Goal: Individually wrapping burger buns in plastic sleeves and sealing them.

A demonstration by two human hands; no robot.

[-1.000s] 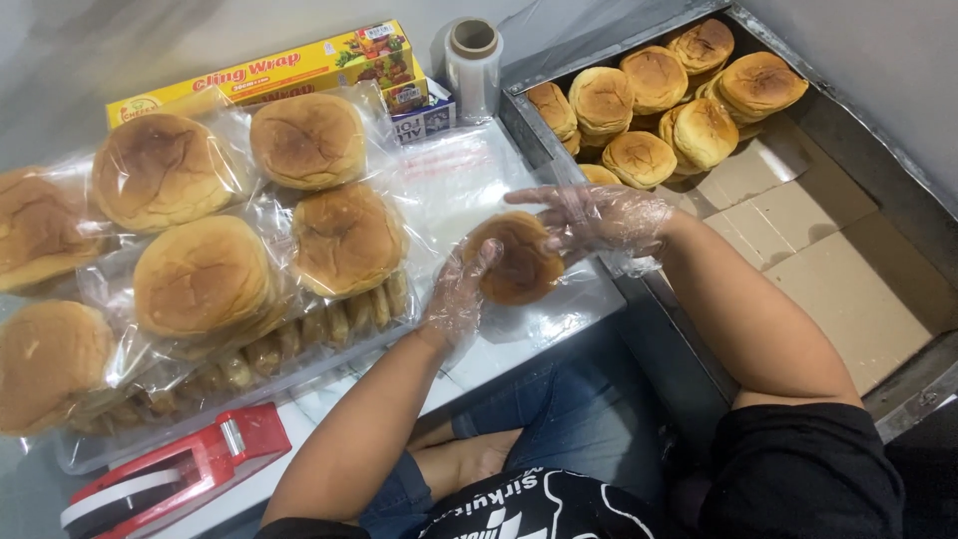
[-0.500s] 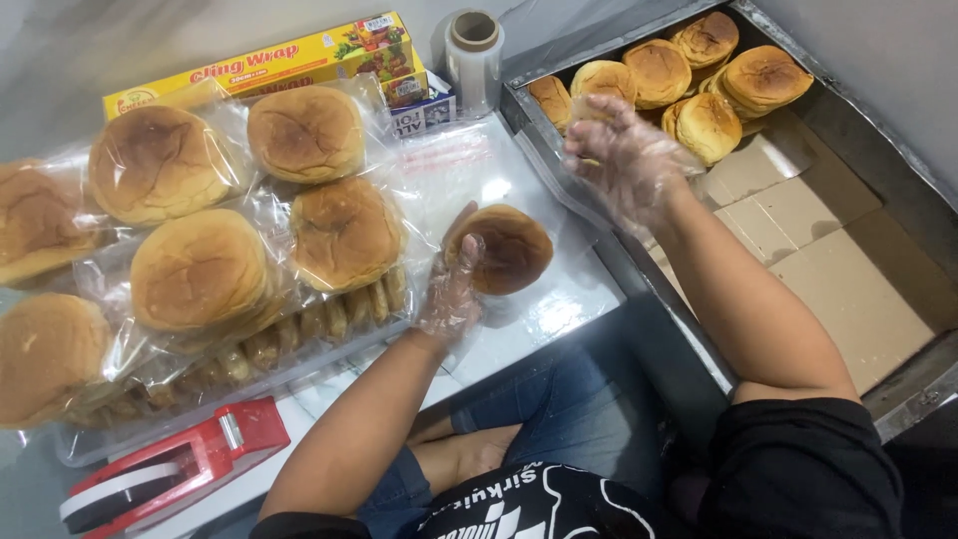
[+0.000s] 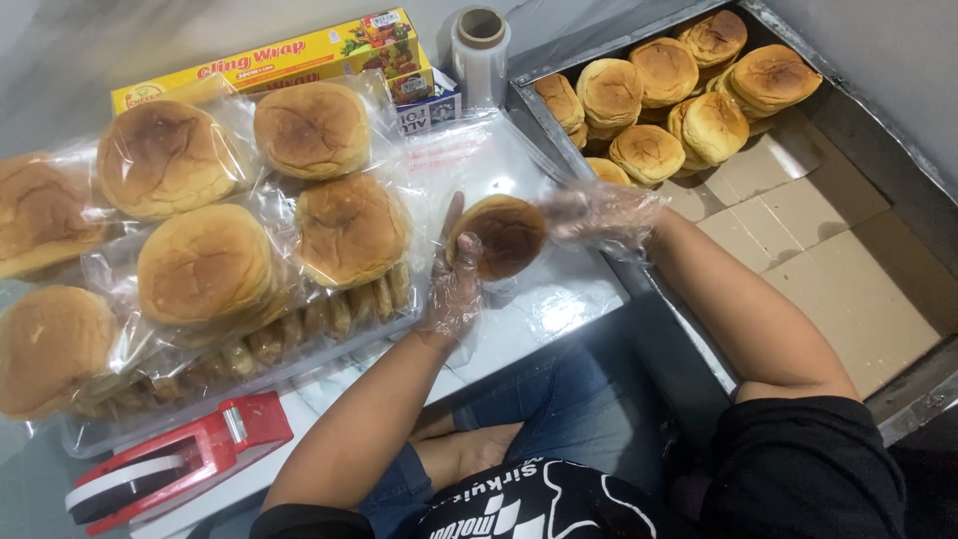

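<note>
Both my hands wear clear plastic gloves. My left hand point(image 3: 454, 277) holds a round brown bun point(image 3: 504, 235) upright from its left side, above a sheet of cling film point(image 3: 499, 165) spread on the table. My right hand point(image 3: 599, 215) is blurred, and its fingers grip the bun's right edge. Both hands are over the table's right part, just left of the metal tray point(image 3: 878, 150).
Several unwrapped buns point(image 3: 689, 90) are piled at the far end of the cardboard-lined metal tray. Film-wrapped buns point(image 3: 205, 265) fill a clear tray on the left. A cling wrap box point(image 3: 269, 60) and a film roll point(image 3: 480, 40) lie at the back. A red tape dispenser point(image 3: 170, 469) sits front left.
My right hand reached over to the buns in the metal tray, then came back to the bun's right edge. My left hand kept hold of the bun and tilted it more upright.
</note>
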